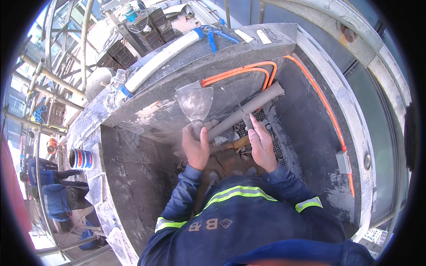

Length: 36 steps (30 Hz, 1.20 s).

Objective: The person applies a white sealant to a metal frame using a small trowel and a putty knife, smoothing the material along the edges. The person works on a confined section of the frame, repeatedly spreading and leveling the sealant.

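My left hand [195, 150] is closed round the handle of a wide scraper [195, 103], its smeared, flared metal blade pointing up and away from me. To its right, my right hand [263, 148] grips a slim tool [247, 120] with a dark handle and a thin blade, seen nearly edge-on, so its exact kind is unclear. Both hands are held above the inside of a deep grey walled box, apart from each other. Just beyond the hands, a pale grey pipe [262, 100] leans diagonally inside the box.
A long white caulking gun [164, 61] with a blue handle lies on the far ledge, beside two white strips [263, 37]. Orange conduits [320, 95] run along the walls to a grey junction box [343, 162]. A striped can [81, 159] stands left, near scaffolding and people [55, 199].
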Each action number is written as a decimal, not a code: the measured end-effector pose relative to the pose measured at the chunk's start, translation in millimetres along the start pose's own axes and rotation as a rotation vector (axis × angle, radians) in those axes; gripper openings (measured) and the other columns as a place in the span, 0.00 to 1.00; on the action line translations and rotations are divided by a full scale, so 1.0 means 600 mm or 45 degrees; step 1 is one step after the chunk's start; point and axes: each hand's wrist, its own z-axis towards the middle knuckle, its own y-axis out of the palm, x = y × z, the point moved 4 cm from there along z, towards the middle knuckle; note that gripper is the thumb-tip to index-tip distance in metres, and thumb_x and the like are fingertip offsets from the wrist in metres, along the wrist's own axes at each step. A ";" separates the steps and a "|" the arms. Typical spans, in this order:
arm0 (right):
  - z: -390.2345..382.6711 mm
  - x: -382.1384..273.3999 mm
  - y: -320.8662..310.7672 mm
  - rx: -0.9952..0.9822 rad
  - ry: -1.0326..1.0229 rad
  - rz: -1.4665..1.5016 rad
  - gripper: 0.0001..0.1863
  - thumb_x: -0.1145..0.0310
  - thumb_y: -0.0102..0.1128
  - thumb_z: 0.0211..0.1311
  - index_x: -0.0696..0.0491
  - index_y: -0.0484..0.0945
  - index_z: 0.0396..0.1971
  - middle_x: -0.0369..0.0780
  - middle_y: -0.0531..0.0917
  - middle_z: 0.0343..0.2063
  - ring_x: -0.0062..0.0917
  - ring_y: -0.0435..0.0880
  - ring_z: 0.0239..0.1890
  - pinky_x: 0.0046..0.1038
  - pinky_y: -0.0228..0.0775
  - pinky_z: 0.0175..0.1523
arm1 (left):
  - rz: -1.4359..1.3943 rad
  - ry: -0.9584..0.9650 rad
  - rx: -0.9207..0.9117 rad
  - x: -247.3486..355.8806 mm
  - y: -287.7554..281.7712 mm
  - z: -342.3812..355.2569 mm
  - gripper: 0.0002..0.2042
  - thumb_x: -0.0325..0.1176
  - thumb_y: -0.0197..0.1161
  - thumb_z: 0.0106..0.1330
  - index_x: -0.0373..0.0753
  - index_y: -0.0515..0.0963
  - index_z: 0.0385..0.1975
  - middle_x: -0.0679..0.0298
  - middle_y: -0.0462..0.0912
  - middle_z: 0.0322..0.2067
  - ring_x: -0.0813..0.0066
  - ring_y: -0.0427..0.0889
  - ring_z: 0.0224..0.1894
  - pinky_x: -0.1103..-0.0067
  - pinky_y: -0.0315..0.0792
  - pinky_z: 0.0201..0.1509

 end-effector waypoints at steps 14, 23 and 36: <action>0.033 -0.051 0.095 0.009 -0.029 0.067 0.26 0.73 0.53 0.71 0.67 0.70 0.66 0.50 0.79 0.34 0.40 0.81 0.40 0.35 0.71 0.52 | -0.185 0.099 -0.166 0.016 0.023 -0.016 0.12 0.28 0.63 0.72 0.27 0.74 0.49 0.43 0.84 0.35 0.45 0.84 0.34 0.64 0.76 0.38; -0.036 -0.096 0.130 -0.008 -0.336 -0.100 0.28 0.75 0.56 0.70 0.65 0.69 0.68 0.47 0.77 0.43 0.33 0.78 0.44 0.31 0.71 0.52 | -0.644 -0.167 -0.303 0.000 0.037 -0.017 0.11 0.24 0.58 0.71 0.27 0.73 0.50 0.47 0.86 0.36 0.55 0.87 0.36 0.65 0.77 0.41; -0.038 -0.089 0.108 -0.039 -0.334 -0.064 0.25 0.74 0.55 0.71 0.64 0.71 0.66 0.48 0.79 0.41 0.35 0.80 0.43 0.31 0.72 0.52 | -0.537 0.188 -0.247 0.041 0.025 -0.006 0.13 0.31 0.63 0.72 0.24 0.73 0.44 0.48 0.76 0.20 0.58 0.74 0.18 0.65 0.66 0.25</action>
